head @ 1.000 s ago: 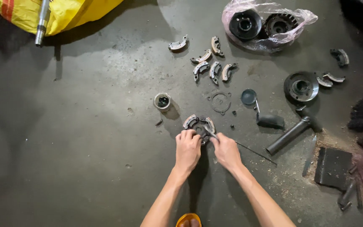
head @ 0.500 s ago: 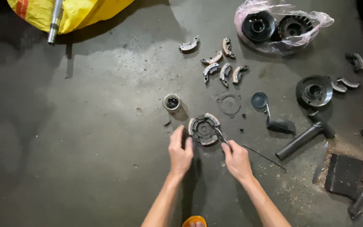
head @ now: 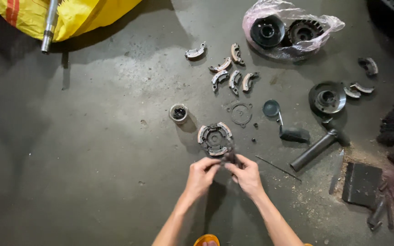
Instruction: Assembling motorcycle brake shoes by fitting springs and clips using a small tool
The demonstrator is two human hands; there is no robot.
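The round clutch assembly (head: 214, 138) now lies alone on the concrete floor (head: 92, 150), where a second ago both hands covered it. The left hand (head: 201, 174) and right hand (head: 247, 174) have drawn back just below it, fingers pinched together on a small dark part (head: 228, 158).

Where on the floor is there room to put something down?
The wide bare concrete left of the small cup and left hand, below the yellow bag. Crowded: around the clutch assembly, loose shoes, black handle, plastic-bagged parts.
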